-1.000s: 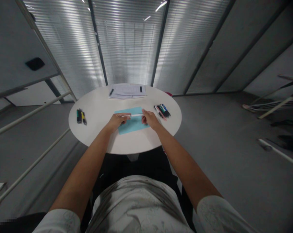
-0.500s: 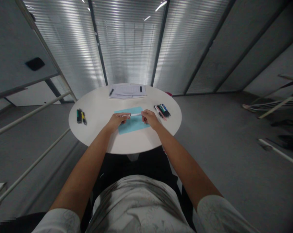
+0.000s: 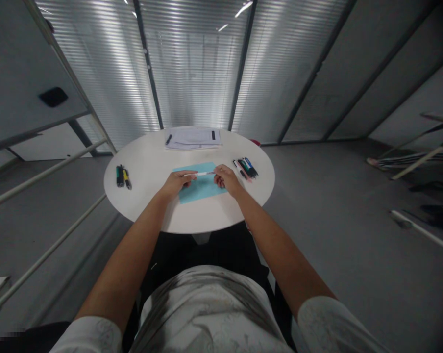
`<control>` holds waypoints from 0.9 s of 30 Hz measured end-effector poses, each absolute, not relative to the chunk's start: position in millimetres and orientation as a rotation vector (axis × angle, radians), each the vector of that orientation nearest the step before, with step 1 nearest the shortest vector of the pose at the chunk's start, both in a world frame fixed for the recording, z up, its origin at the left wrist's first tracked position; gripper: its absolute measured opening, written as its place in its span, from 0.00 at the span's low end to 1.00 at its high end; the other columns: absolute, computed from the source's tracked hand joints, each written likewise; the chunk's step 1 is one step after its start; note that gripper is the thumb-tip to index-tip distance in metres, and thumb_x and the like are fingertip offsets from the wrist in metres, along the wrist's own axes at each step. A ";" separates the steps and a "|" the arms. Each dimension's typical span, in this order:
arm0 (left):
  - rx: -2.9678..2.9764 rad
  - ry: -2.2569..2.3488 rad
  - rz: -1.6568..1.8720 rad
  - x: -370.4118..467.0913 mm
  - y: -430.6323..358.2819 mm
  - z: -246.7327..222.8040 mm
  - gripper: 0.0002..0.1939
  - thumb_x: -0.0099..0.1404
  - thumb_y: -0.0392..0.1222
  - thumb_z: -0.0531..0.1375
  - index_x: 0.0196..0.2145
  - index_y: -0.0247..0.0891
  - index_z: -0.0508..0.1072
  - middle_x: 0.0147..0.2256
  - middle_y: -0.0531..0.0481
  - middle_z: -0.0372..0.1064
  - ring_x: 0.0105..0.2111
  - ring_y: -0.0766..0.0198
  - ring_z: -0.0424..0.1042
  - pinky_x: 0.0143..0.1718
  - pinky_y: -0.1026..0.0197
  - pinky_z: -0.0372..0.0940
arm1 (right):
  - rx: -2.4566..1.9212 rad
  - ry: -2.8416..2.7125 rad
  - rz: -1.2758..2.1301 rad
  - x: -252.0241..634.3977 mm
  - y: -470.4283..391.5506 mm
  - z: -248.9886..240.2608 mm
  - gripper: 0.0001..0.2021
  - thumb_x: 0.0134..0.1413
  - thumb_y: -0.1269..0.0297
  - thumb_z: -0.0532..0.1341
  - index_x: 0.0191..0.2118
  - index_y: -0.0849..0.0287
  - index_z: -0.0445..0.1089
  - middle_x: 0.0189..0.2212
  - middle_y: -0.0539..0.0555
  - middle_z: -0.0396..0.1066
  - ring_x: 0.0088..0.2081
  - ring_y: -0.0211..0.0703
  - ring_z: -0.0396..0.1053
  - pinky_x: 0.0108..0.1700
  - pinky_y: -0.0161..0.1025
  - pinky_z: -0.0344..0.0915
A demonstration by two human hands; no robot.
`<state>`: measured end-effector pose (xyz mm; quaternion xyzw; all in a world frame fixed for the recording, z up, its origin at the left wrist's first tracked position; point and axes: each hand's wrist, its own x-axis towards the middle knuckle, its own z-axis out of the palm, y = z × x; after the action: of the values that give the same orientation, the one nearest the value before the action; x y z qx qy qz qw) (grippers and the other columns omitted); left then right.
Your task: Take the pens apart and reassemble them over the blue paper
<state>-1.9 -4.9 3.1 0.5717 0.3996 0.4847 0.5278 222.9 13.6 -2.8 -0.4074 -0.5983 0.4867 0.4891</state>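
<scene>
Between my two hands a slim white pen [image 3: 206, 173] lies level, one end in each hand. My left hand [image 3: 178, 182] pinches its left end with thumb and fingers. At the other end, the fingertips of my right hand [image 3: 225, 178] close around it, the remaining fingers curled under. Beneath the pen and both hands a light blue sheet of paper [image 3: 199, 194] rests on the white round table [image 3: 148, 206]. Whether the pen's cap is on is hidden by my fingers.
Right of the sheet lies a row of pens [image 3: 246, 167] in several colours. Green, black and yellow markers [image 3: 123, 177] lie at the table's left. A stack of white papers [image 3: 192, 138] sits at the back. A metal-framed board [image 3: 30, 73] stands on the left.
Both hands keep their hold on the pen over the blue sheet. The right fingers have shifted very slightly; everything else stays in place.
</scene>
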 end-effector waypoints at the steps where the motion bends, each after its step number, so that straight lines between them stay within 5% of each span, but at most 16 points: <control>1: 1.364 0.957 1.160 -1.8 -4.9 3.1 0.21 0.51 0.48 0.68 0.40 0.33 0.79 0.32 0.46 0.73 0.23 0.72 0.62 0.27 0.63 0.56 | -0.987 -1.456 1.181 222.9 14.5 -3.6 0.21 0.47 0.41 0.62 0.28 0.56 0.62 0.15 0.45 0.66 0.13 0.31 0.57 0.14 0.29 0.46; 13: 1.378 0.960 1.153 -2.6 -4.4 2.7 0.24 0.50 0.51 0.68 0.42 0.33 0.79 0.32 0.45 0.73 0.23 0.72 0.62 0.26 0.63 0.56 | -1.072 -1.487 1.118 221.9 11.8 -1.9 0.26 0.50 0.37 0.56 0.22 0.57 0.60 0.11 0.46 0.61 0.12 0.31 0.56 0.15 0.30 0.51; 18: 1.370 0.965 1.170 -1.8 -4.8 3.5 0.23 0.49 0.51 0.68 0.40 0.33 0.80 0.31 0.45 0.73 0.22 0.72 0.62 0.26 0.63 0.55 | -1.010 -1.475 1.157 222.2 11.0 -0.2 0.22 0.46 0.40 0.61 0.29 0.56 0.62 0.15 0.45 0.67 0.13 0.31 0.58 0.14 0.29 0.47; 22: 1.369 0.971 1.164 -1.6 -5.9 4.9 0.23 0.50 0.51 0.68 0.41 0.34 0.79 0.32 0.45 0.73 0.22 0.71 0.62 0.26 0.62 0.56 | -1.060 -1.503 1.101 221.7 12.2 -1.0 0.24 0.51 0.39 0.57 0.23 0.57 0.60 0.12 0.46 0.62 0.13 0.31 0.57 0.16 0.30 0.50; 27: 1.369 0.961 1.157 -2.4 -5.3 4.0 0.24 0.50 0.51 0.68 0.41 0.33 0.79 0.32 0.45 0.74 0.23 0.71 0.62 0.26 0.63 0.56 | -1.048 -1.477 1.137 221.9 14.5 -3.4 0.23 0.47 0.39 0.60 0.26 0.56 0.61 0.14 0.45 0.64 0.13 0.31 0.57 0.15 0.30 0.48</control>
<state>-2.4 -5.3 4.0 0.5725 0.4020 0.4836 0.5261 221.9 14.5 -3.4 -0.4298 -0.6056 0.4662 0.4808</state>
